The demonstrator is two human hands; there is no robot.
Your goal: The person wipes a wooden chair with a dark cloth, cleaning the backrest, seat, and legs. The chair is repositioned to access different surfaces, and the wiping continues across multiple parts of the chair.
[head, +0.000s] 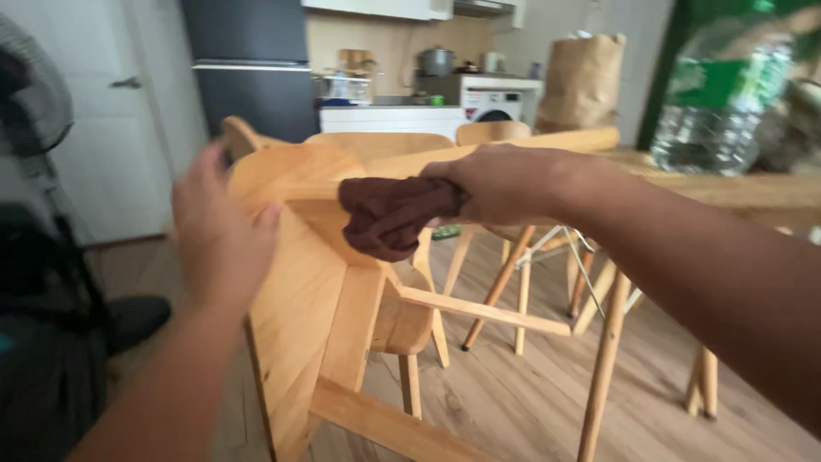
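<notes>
While the view looks down past both arms, these lines run from left to right.

Fan: a dark fan [30, 85] stands at the far left edge, blurred, in front of a white door [111, 128].

Left hand: the left hand [221, 235] is blurred; its fingers are loosely spread and lie flat against the left side of the stool, gripping nothing that can be made out.

Stool: a light wooden stool [316, 282] is tipped on its side between the hands. Its round seat faces left under the left hand, and its legs and rungs point right and down toward the floor, so its long axis runs roughly level from left to right.

Cloth: a dark brown cloth [389, 216] is bunched into a wad and pressed on the upper part of the stool, near where a leg meets the seat. It lies lengthwise from left to right and droops at its left end.

Right hand: the right hand [505, 181] is curled closed round the right end of the cloth, knuckles up, fingers pressed together.

Chairs: other wooden chairs [492, 137] stand behind, near a table [753, 192].

Bag: a brown paper bag [581, 81] stands on the table further back.

Bottle: a clear plastic bottle [723, 94] with a green label stands on the table at the right, blurred.

Floor: wood-look planks [513, 402] run under everything.
</notes>
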